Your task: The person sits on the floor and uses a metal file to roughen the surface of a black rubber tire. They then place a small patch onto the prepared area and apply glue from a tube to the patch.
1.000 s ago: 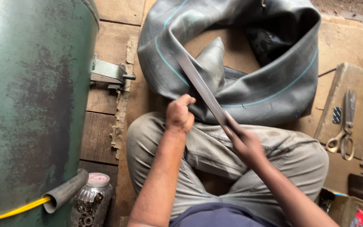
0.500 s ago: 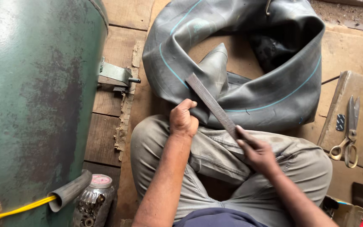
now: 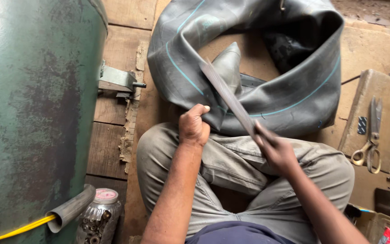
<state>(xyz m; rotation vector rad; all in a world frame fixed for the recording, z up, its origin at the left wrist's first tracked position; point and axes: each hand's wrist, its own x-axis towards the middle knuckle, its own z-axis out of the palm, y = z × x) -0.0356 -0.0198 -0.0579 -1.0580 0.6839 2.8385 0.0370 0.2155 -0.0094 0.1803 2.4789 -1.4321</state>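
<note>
Blade (image 3: 225, 96) slants up-left from my clenched right hand (image 3: 277, 151), its flat crossing the inner tube (image 3: 290, 101) fold my left hand (image 3: 194, 128) pinches.

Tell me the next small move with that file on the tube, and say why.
Probably draw the flat metal file back across the pinched fold of the black inner tube. The left hand grips that fold taut, and the right hand holds the file's lower end angled over it.
</note>
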